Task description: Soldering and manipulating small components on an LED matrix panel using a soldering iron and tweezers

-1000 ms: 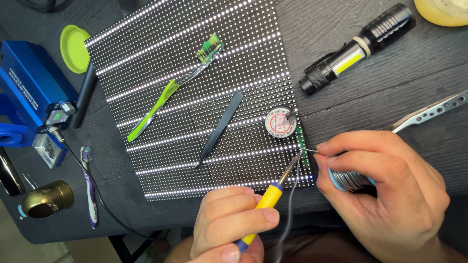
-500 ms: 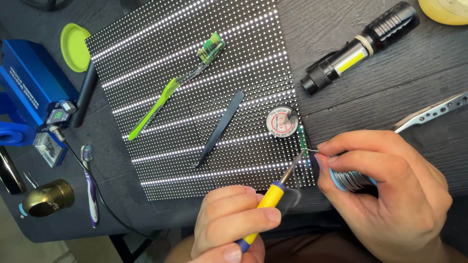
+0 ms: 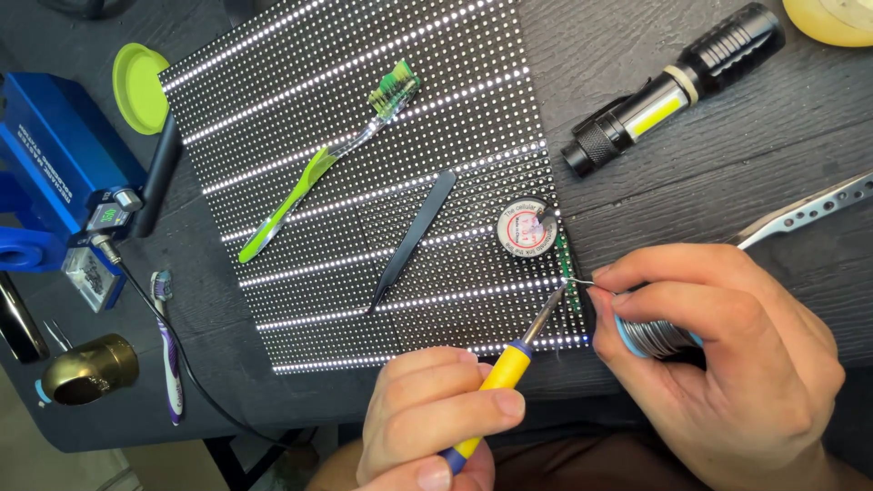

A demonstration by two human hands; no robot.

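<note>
My left hand (image 3: 432, 418) grips a soldering iron (image 3: 509, 364) with a yellow and blue handle; its tip points at the right edge of a black LED matrix panel (image 3: 309, 164). My right hand (image 3: 727, 364) holds a blue spool of solder wire (image 3: 650, 335) and pinches the wire end (image 3: 582, 283) against a small green strip (image 3: 566, 259) on the panel's edge, right beside the iron tip. A small round tin (image 3: 526, 228) sits just above that spot.
On the panel lie a green toothbrush (image 3: 309, 173) and black tweezers (image 3: 409, 241). A black flashlight (image 3: 673, 82) and metal tweezers (image 3: 800, 214) lie to the right. At the left are a blue soldering station (image 3: 55, 155), green lid (image 3: 139, 86), purple toothbrush (image 3: 168, 345), brass holder (image 3: 86, 368).
The view has shifted slightly. Both hands hold nearly the same pose, with the iron tip and wire staying at the panel's right edge.
</note>
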